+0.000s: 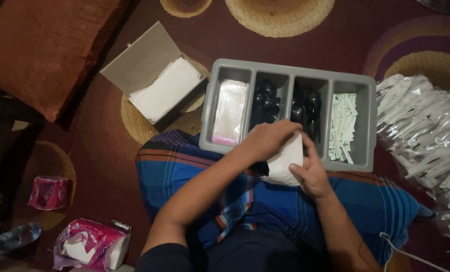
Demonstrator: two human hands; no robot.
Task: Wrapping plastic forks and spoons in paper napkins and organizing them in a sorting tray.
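Seated worker's left hand (270,140) & right hand (310,174) both grip a white napkin (284,163), mid-fold; cutlery tray (212,100) just ahead; next needs a firm wrap

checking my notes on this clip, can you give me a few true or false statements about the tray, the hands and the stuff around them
1. The grey tray has four compartments. True.
2. The leftmost compartment holds black spoons. False: it holds clear plastic bags; the black spoons fill the two middle compartments.
3. Both hands are on a white napkin. True: the left hand covers it from above and the right hand grips it from below.
4. The cardboard box left of the tray is closed. False: its lid stands open, showing a stack of white napkins.
5. The pile of sealed packets lies to the left of the tray. False: it lies to the right.
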